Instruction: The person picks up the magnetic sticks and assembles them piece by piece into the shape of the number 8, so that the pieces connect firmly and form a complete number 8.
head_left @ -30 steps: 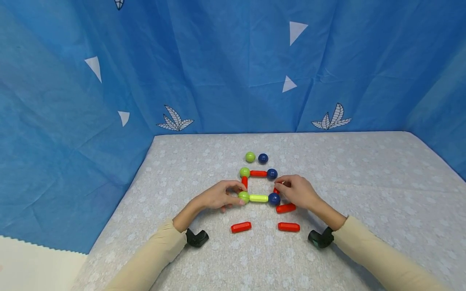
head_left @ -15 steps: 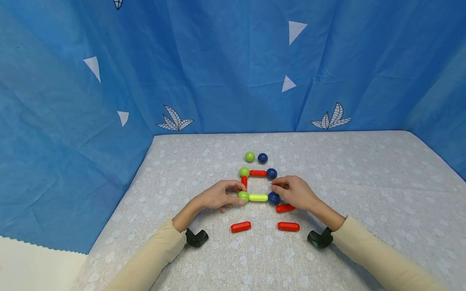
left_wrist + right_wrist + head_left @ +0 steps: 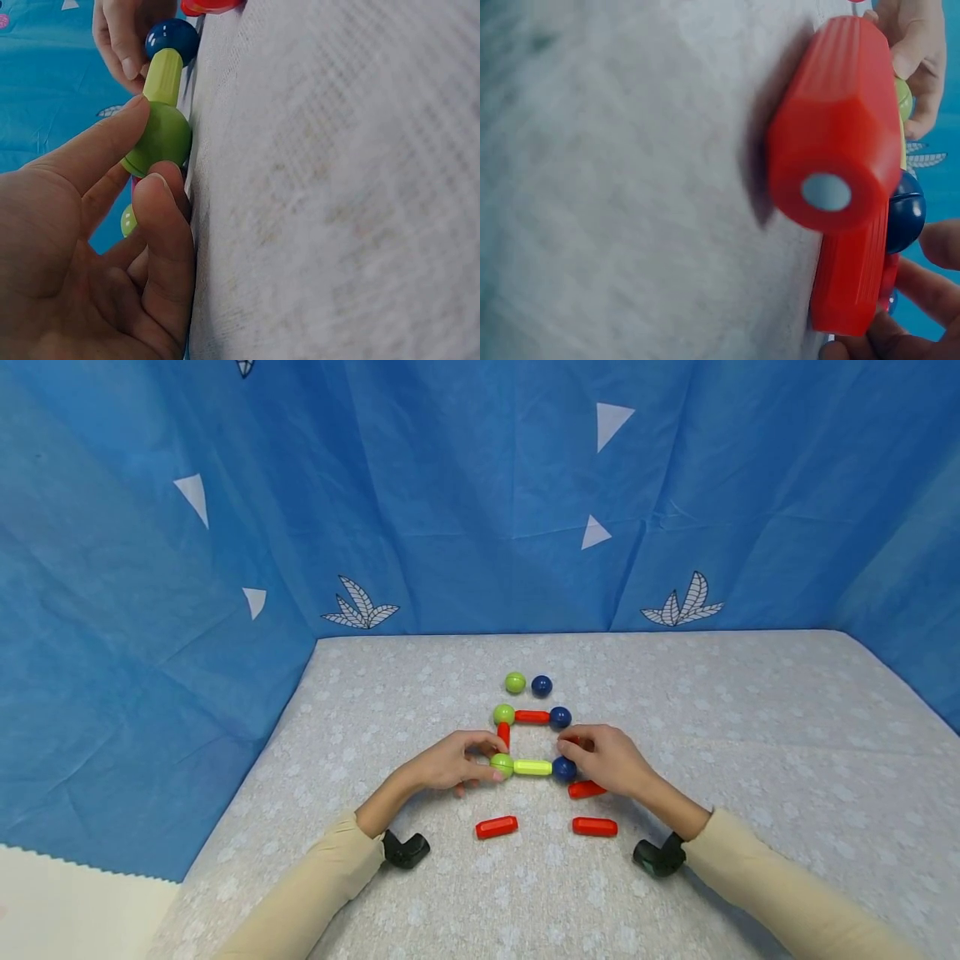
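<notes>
Magnetic sticks and balls form a four-sided outline on the table. At its near left corner, my left hand (image 3: pixel 453 762) holds the green ball (image 3: pixel 502 766) between thumb and fingers. A yellow-green stick (image 3: pixel 532 767) joins that ball to the near blue ball (image 3: pixel 565 768). My right hand (image 3: pixel 611 758) is at the right side, pinching a red stick (image 3: pixel 889 279) beside this blue ball; its fingers hide most of that stick in the head view. Another red stick (image 3: pixel 503 736) forms the left side. The far side is a red stick (image 3: pixel 532 717) between a green ball (image 3: pixel 504 715) and a blue ball (image 3: pixel 560 717).
Beyond the outline lie a loose green ball (image 3: pixel 515 682) and a loose blue ball (image 3: pixel 542 686). Nearer are loose red sticks: one (image 3: pixel 497 827) at left, one (image 3: pixel 595 827) at right, and one (image 3: pixel 587 789) by the right hand. Blue curtains border the table.
My right hand has shifted slightly left and nearer, so its fingers cover more of the right-side red stick. The left hand stays on the green ball.
</notes>
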Demonstrator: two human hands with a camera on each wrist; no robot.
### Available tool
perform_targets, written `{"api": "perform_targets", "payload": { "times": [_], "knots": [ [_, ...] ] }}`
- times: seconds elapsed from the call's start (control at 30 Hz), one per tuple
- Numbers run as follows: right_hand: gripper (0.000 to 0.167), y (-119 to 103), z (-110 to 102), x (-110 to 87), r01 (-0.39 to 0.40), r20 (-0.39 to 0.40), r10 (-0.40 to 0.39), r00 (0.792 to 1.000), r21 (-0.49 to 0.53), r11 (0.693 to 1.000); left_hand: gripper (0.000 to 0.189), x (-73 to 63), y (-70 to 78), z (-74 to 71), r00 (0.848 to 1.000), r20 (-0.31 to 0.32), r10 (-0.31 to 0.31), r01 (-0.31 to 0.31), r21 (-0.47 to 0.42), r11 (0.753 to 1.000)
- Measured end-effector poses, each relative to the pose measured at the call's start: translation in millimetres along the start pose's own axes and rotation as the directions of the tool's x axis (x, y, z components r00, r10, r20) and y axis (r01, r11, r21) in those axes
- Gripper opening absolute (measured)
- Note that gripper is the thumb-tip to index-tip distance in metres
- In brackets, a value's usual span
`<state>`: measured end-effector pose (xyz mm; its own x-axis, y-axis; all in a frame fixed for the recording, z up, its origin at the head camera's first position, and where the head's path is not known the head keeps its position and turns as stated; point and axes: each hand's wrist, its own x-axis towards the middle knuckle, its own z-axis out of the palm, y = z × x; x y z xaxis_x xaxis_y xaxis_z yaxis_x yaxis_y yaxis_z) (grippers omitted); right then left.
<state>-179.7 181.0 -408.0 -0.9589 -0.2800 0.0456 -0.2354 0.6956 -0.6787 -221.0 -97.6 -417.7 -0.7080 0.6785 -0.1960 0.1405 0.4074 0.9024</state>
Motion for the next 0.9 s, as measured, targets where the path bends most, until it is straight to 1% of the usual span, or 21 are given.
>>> {"api": "perform_targets", "payload": {
  "times": [0.1, 0.27, 0.6, 0.9],
  "knots": [
    [0.025, -0.1, 0.3, -1.3, 0.006, -0.012, -0.006, 1.0, 0.01, 1.0, 0.032, 0.0, 0.5, 0.1, 1.0, 0.0, -0.003, 0.003, 0.001, 1.0],
    [0.027, -0.9, 1.0, -0.4, 0.02, -0.002, -0.02, 1.0, 0.029, 0.999, 0.032, -1.0, 1.3, 0.5, 1.0, -0.003, -0.006, 0.006, -0.002, 1.0],
    [0.032, -2.6, 0.0, 0.0, -0.006, 0.039, 0.005, 0.999, 0.032, 0.999, 0.031, -1.6, 1.4, 0.5, 1.0, 0.002, -0.004, 0.004, -0.011, 1.0],
    [0.032, -1.8, 1.1, 0.2, 0.022, 0.049, -0.024, 0.999, 0.03, 0.999, 0.032, -0.6, 1.0, 1.2, 1.0, 0.004, -0.004, 0.004, -0.011, 1.0]
  ]
}}
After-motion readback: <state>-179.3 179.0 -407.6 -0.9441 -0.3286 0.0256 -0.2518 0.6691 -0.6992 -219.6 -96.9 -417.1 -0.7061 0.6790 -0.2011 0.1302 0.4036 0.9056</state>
